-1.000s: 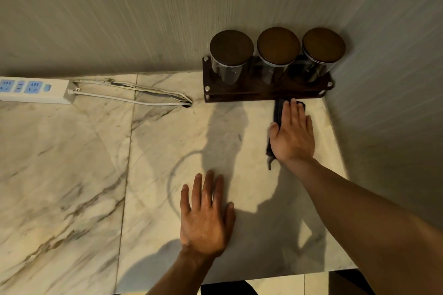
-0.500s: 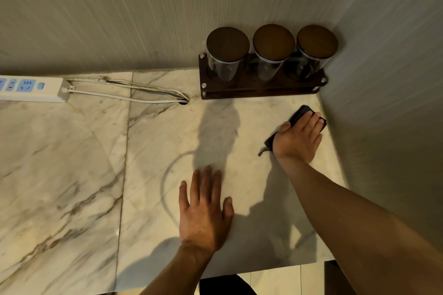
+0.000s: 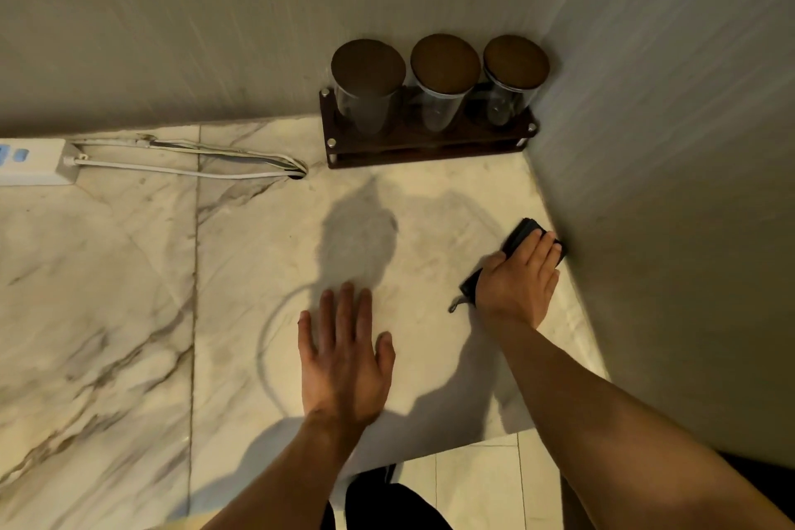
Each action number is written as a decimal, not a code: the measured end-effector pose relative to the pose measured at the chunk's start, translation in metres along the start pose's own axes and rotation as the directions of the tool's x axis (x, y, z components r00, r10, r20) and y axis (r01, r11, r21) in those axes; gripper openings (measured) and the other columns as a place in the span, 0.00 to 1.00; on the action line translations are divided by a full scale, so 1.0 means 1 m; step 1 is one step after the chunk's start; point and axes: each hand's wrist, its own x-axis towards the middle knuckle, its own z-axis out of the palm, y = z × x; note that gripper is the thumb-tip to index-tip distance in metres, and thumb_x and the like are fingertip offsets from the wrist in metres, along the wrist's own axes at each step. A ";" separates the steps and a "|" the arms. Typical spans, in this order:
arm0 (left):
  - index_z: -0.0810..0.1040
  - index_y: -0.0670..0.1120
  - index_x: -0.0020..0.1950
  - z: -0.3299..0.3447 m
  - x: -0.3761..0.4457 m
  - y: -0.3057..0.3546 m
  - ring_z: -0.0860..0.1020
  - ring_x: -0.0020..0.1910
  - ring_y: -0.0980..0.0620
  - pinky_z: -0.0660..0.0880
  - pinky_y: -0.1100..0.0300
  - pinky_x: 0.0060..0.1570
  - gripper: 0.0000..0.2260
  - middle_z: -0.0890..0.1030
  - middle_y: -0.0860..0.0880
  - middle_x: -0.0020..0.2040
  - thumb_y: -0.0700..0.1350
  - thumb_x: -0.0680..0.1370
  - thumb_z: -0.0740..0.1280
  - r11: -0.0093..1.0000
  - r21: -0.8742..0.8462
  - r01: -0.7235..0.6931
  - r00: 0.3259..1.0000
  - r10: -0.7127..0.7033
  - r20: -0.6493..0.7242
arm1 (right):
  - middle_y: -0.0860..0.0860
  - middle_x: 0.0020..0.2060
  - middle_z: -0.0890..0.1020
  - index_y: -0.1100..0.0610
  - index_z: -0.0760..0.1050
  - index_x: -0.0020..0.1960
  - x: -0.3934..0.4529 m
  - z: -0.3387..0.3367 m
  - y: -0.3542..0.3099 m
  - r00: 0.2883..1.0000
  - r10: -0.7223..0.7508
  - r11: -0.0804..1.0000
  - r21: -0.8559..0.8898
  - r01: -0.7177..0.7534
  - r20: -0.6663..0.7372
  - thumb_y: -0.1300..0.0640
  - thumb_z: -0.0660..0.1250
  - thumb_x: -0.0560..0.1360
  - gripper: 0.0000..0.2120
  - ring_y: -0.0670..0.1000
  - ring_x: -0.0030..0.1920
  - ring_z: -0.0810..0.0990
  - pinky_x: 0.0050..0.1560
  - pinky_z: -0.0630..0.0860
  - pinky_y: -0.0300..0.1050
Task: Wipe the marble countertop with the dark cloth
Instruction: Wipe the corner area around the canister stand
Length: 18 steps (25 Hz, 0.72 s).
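Two hands are working on the marble table [image 3: 129, 293]: the right hand [image 3: 518, 280] is pressing flat on the dark cloth [image 3: 522, 235], fingers laid together over it, not pinching, while the left hand [image 3: 344, 357] is resting spread, palm down, near the front edge, holding nothing. The cloth is lying against the right edge of the table, where the slab meets the side wall [image 3: 667, 185], with a small loop sticking out from under the wrist. Three lidded jars [image 3: 445, 86] in a dark wooden rack [image 3: 426, 148] are standing in the back right corner, and a power strip [image 3: 30, 161] with its white cable [image 3: 193, 168] is lying along the back edge at the left.

To do this pass well, the palm should probably be keeping even pressure and running the cloth tight along the wall seam, then overlapping strokes inward. Near the rack, short strokes would likely avoid knocking the jars; the cable area calls for a dry, careful touch.
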 end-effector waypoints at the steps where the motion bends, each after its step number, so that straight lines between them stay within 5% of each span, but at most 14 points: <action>1: 0.68 0.45 0.72 0.000 0.000 0.001 0.60 0.73 0.42 0.53 0.41 0.70 0.26 0.67 0.43 0.73 0.56 0.77 0.55 1.000 0.007 0.006 1.000 -0.006 0.002 | 0.57 0.78 0.50 0.61 0.46 0.77 -0.005 -0.001 0.005 1.000 0.011 1.000 -0.001 -0.011 0.001 0.54 0.50 0.80 0.29 0.56 0.77 0.45 0.75 0.45 0.53; 11: 0.60 0.43 0.75 0.002 -0.003 -0.004 0.57 0.74 0.38 0.51 0.37 0.71 0.28 0.61 0.40 0.75 0.57 0.79 0.49 0.997 0.027 -0.069 0.997 0.069 0.021 | 0.58 0.77 0.51 0.62 0.48 0.77 -0.068 -0.016 0.062 1.000 0.024 0.998 0.065 -0.023 -0.014 0.58 0.53 0.79 0.29 0.56 0.77 0.46 0.75 0.46 0.54; 18: 0.56 0.47 0.77 -0.009 0.001 -0.014 0.49 0.76 0.44 0.44 0.45 0.74 0.27 0.55 0.45 0.78 0.56 0.80 0.51 0.983 -0.175 -0.059 0.996 0.071 0.060 | 0.60 0.76 0.55 0.64 0.53 0.76 -0.103 -0.023 0.093 0.995 0.080 0.987 0.144 -0.071 -0.058 0.62 0.58 0.77 0.29 0.59 0.76 0.49 0.75 0.49 0.56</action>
